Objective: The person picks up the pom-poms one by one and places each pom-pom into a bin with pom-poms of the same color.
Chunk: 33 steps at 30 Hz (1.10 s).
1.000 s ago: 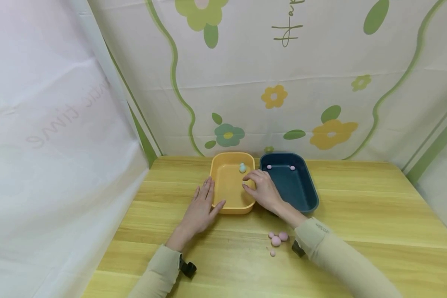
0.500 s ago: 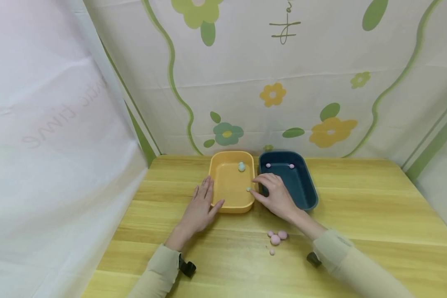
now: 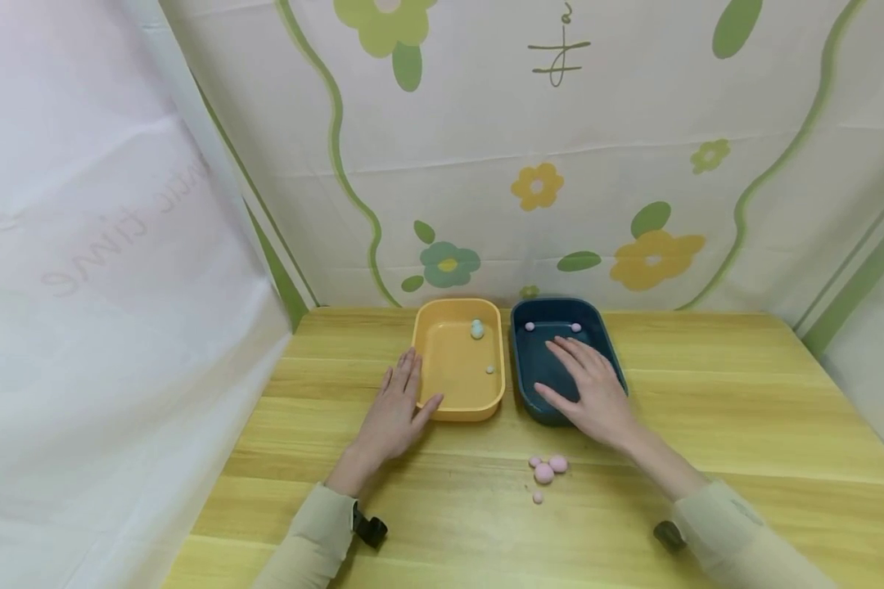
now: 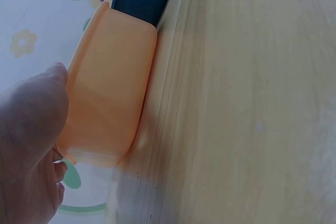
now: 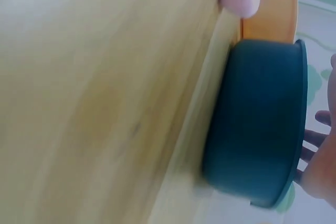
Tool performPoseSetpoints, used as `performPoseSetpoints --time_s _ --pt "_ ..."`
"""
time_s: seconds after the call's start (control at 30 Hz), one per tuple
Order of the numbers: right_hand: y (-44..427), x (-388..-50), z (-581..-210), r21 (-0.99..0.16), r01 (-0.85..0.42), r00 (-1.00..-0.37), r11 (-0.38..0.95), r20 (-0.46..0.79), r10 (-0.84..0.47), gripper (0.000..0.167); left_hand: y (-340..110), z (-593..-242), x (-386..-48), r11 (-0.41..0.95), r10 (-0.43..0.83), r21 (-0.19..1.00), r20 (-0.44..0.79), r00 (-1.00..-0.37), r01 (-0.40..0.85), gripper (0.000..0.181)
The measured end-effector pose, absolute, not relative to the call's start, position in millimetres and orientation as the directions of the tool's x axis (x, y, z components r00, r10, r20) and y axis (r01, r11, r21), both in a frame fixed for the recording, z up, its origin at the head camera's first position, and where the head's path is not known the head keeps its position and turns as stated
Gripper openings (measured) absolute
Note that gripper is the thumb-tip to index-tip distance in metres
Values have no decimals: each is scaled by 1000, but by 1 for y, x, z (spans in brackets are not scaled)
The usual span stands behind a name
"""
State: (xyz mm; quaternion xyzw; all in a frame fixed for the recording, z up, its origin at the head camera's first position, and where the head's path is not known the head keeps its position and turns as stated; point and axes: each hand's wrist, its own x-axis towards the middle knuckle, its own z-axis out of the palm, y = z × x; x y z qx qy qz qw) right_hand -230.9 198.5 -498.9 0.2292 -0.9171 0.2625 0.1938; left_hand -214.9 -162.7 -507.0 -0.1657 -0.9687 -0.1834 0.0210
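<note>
My left hand [image 3: 390, 415] rests with extended fingers along the left rim of the yellow tray [image 3: 462, 415], its thumb at the front corner. Inside that tray lie a pale blue clump of small balls [image 3: 477, 329] and a tiny pale ball [image 3: 489, 370]. Over the dark blue tray [image 3: 519, 360] my right hand [image 3: 595, 397] hovers, fingers spread and holding nothing. Two small pink balls, a left one [image 3: 529, 326] and a right one [image 3: 576, 327], sit at that tray's far end. In the left wrist view, my thumb [image 4: 44, 98] lies against the tray's rim.
Several pink balls [image 3: 544, 473] cluster on the wooden table [image 3: 449, 507] in front of the trays, with a smaller pink ball [image 3: 538, 497] nearer me. A white flowered cloth [image 3: 486, 123] hangs directly behind the trays.
My right hand has let go of the tiny pale ball in the yellow tray and moved right, over the dark blue tray, its fingers spreading. My left hand stays put.
</note>
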Motion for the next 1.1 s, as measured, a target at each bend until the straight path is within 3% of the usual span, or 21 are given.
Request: performPoseSetpoints --time_s 0.4,0.8,1.1 --pt "241 -220 -506 -338 -393 -899 855 338 -279 83 -162 -506 -215 881 310 341 106 -945 328 86" --pt "253 -215 -511 -288 -340 -919 895 302 -252 84 -163 -503 -214 881 307 349 92 -947 320 87" --pt "255 -214 -511 -299 -312 -939 902 239 -246 88 -158 -496 -211 804 435 330 241 -868 494 74"
